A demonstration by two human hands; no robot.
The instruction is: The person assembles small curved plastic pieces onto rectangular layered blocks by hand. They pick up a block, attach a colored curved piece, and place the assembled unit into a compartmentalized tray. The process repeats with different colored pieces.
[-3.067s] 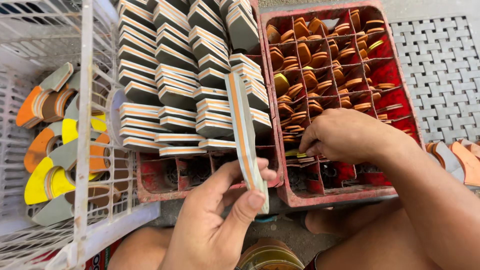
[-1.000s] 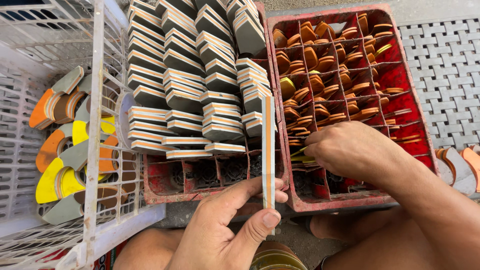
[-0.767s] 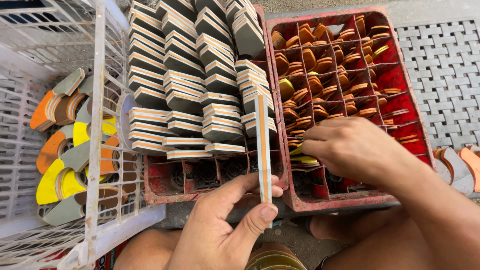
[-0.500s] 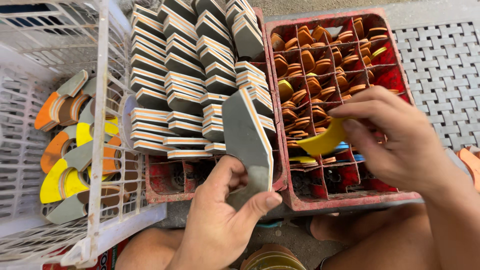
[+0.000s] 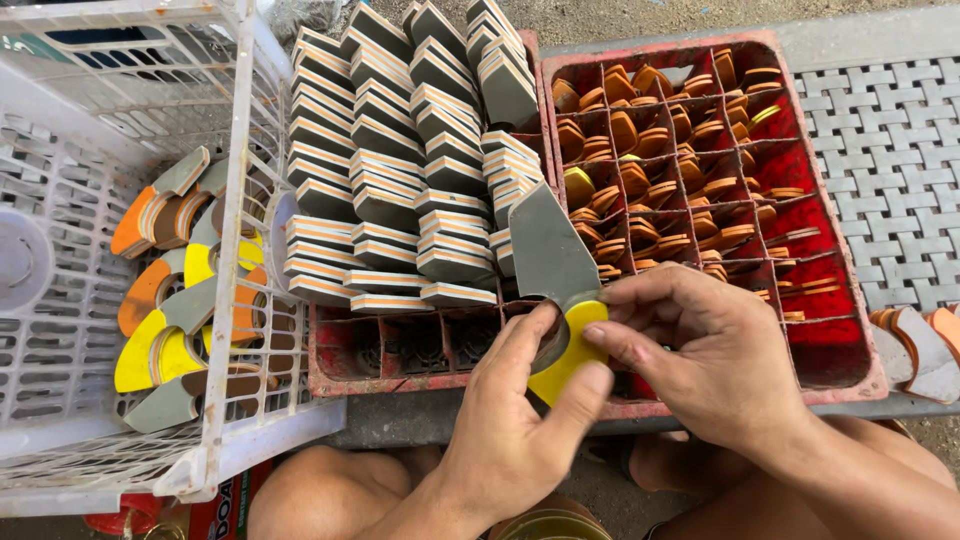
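a grey wedge piece (image 5: 548,250) and a yellow curved piece (image 5: 568,350) meet above the front edge of the red crates (image 5: 850,300); the left hand (image 5: 520,430) pinches both, the right hand (image 5: 700,350) presses fingertips on the yellow one. a white basket (image 5: 230,250) stands left.

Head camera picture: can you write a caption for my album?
Two hands, left hand and right hand, press a yellow curved piece against a grey piece above red crates.
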